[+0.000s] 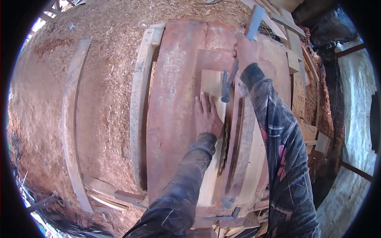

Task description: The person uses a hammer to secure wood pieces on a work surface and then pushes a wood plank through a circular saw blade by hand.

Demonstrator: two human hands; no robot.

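My right hand (247,49) is closed round the handle of a hammer (225,97), above the far end of a pale board (212,79). The hammer's head hangs toward me, just right of that board. Beyond my fist the handle looks blue-grey and widens. My left hand (208,117) lies flat on the pale board, fingers stretched away from me. Along the board's right edge, beside my left wrist, runs a dark, jagged gap or strip (224,148). Reddish-brown wooden strips (237,146) lie parallel to it on the right. Beneath everything is a broad reddish wooden panel (172,87).
A dark L-shaped tool (234,215) lies by the near edge. Rough timbers (141,103) flank the panel's left, another long timber (73,119) lies farther out on sawdust-covered ground (105,99). Planks (295,83) are stacked on the right, near a pale sheet wall (357,111).
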